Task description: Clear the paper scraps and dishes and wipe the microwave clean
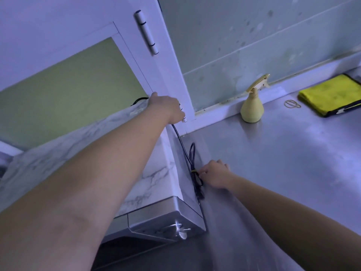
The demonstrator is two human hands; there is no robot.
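The microwave (pixel 152 218) stands at lower left on a steel counter (pixel 283 173), its top covered in a marble-pattern sheet (pixel 82 153), a knob at its front corner. Its black power cord (pixel 182 145) runs down the right side from behind the top. My left hand (pixel 166 108) reaches over the back right corner of the microwave and grips the upper part of the cord. My right hand (pixel 214 174) rests on the counter beside the microwave, fingers pinched on the bundled part of the cord with a yellow tie. A folded yellow cloth (pixel 330 94) lies at far right.
A pale yellow spray bottle (pixel 252 106) stands by the wall ledge. Rubber bands (pixel 292 104) lie next to the cloth. A white cabinet door with a hinge (pixel 146 33) and a frosted pane rises behind the microwave. The tiled wall is spotted.
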